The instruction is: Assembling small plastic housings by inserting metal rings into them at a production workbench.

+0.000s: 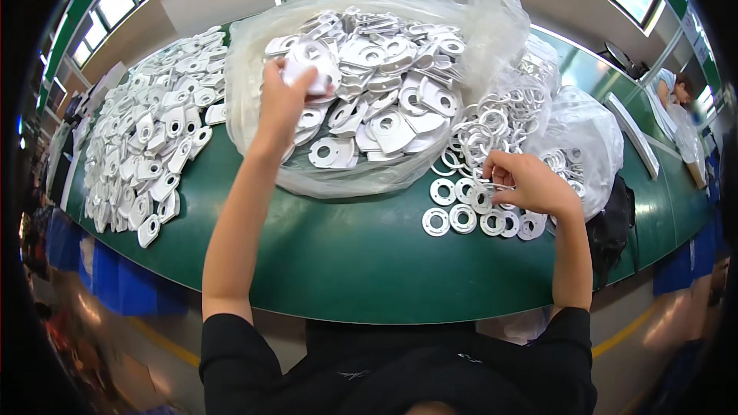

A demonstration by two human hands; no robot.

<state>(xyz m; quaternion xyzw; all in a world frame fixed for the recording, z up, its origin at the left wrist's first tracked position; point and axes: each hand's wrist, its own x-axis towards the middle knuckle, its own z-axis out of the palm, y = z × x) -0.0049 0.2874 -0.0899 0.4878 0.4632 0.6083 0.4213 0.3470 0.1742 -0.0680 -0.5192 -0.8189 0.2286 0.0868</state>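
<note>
My left hand (286,100) is closed on a white plastic plate (314,60) with a round hole, lifted over the near left side of a heap of similar plates (392,131). That heap lies in a large opened clear plastic bag (338,184). To the right, my right hand (534,183) pinches a thin white ring (500,186) at the near edge of a pile of white rings (484,123). Its fingertips partly hide the ring. Just below them, several flat white discs with central holes (463,218) lie on the green table (346,261).
A broad pile of white plates (146,146) covers the table's left end. On the right stand a clear bag of rings (588,138), a black bag (613,230) and a long white strip (634,134). Another person (669,96) sits at the far right.
</note>
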